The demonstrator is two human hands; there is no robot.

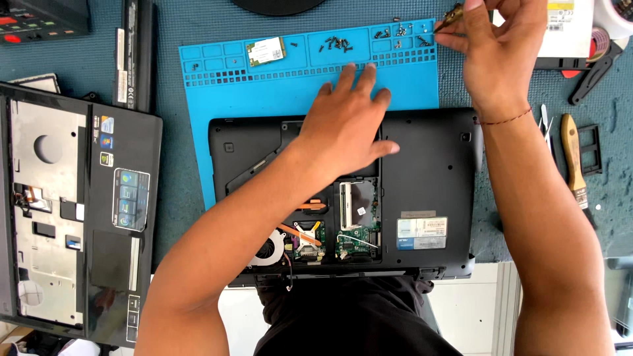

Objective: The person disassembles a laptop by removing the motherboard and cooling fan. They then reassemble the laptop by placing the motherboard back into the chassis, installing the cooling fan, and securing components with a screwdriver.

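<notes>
Laptop base: black laptop (422, 178) lies upside down, its far edge resting on the blue silicone repair mat (277, 92), its near edge at the person's body.
Opened bay: the service cover is off; cooling fan (269, 249), copper heat pipe (300, 232) and green circuit board (353, 242) show at the near middle.
Left hand: left hand (343, 125) lies flat, palm down, fingers spread, pressing on the laptop's far edge with the fingertips reaching onto the mat; it grasps nothing.
Right hand: right hand (491, 46) is raised over the mat's far right corner, thumb and fingers pinched narrow around a small brass-coloured tool tip (453, 13); whether a screw is on it I cannot tell.
Wrist: a thin red thread bracelet (504, 120) circles the right wrist.
Mat trays: loose dark screws (336, 45) lie in the far compartments, more just beside the right hand; a small wireless card (266, 51) lies in the compartment to their left.
Left of mat: a second laptop chassis (72, 217), with its palm rest stripped, lies well apart from the hands; a long black battery (134, 53) lies beyond it.
Right of laptop: a wooden-handled brush (575, 161) and tweezers (546, 126) lie on the grey-blue bench cover (613, 211).
</notes>
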